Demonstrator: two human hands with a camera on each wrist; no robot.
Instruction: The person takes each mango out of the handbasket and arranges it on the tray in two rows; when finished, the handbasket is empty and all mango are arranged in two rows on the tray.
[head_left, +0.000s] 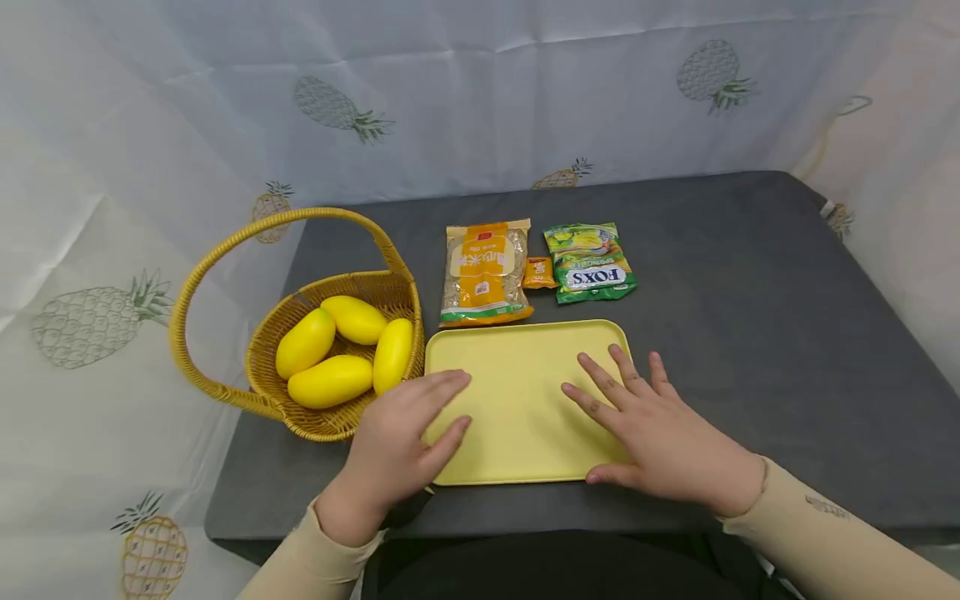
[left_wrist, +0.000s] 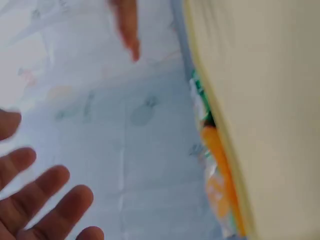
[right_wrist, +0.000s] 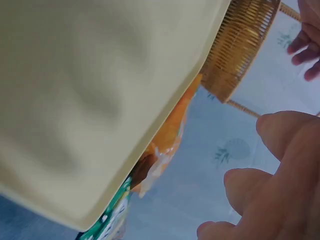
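Tray, yellow: in the head view, laid between both hands, long axis left to right, neither hand clearly nearer. Left hand was held at its left end, thumb parted from fingers; right hand was spread over the right end. Left wrist view: fingers shown parted, nothing pinched. Right wrist view: fingers shown apart, basket seen off the tray's left end.

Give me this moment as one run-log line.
left grip: empty, over left edge of yellow tray; right grip: empty, over right edge; wicker basket: four mangoes; beyond tray: grain bag, small orange packet, FOX'S packet
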